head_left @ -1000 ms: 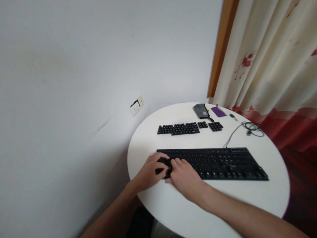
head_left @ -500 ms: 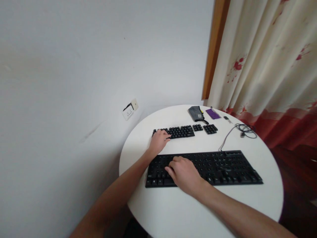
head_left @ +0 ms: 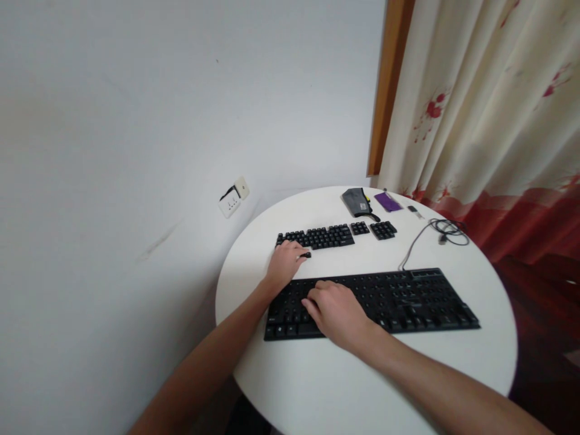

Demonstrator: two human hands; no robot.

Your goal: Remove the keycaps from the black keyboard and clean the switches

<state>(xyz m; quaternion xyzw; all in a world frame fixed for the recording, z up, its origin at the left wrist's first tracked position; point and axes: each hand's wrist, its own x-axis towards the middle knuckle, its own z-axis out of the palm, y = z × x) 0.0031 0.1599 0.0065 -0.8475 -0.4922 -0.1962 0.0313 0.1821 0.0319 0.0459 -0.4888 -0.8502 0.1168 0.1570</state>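
Observation:
My left hand pinches a small black keycap between thumb and fingers, just in front of the rows of loose black keycaps laid out on the table. A wide black keyboard lies nearer to me. Over its left half is my right hand, its fingers bent down and drawn together at the keys. The fingertips are hidden, so what they hold, if anything, does not show.
Two smaller groups of keycaps lie farther right. Behind them are a grey pouch, a purple cloth and a small USB stick. The keyboard's coiled cable rests on the round white table. A wall borders the left.
My left hand has drawn slightly back from the loose keycaps, and a keycap now shows at its fingertips. My right hand stays at the keyboard. The view has shifted slightly.

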